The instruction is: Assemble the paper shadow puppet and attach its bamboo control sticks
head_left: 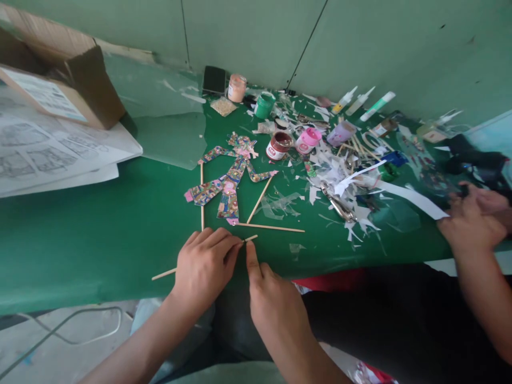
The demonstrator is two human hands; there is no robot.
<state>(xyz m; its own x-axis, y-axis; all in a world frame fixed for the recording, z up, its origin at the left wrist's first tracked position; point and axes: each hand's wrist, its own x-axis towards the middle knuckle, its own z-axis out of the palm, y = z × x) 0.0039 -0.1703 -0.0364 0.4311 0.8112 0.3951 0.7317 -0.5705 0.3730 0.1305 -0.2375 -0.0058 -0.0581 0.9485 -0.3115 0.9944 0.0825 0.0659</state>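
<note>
My left hand (204, 264) lies over a thin wooden stick (164, 274) near the front edge of the green table (100, 234), fingers closed on it. My right hand (272, 298) pinches the same stick's right end with thumb and forefinger. Just beyond my hands lies a colourful flat paper puppet (230, 178) with thin wooden rods (268, 227) attached to its arms and base.
Open paint jars (279, 145), a green pot (264, 104), glue tubes (376, 105), scissors (338, 202) and paper scraps clutter the right half. A cardboard box (60, 80) and printed sheets (52, 154) sit at the left. Another person's hands (472, 218) work at the right edge.
</note>
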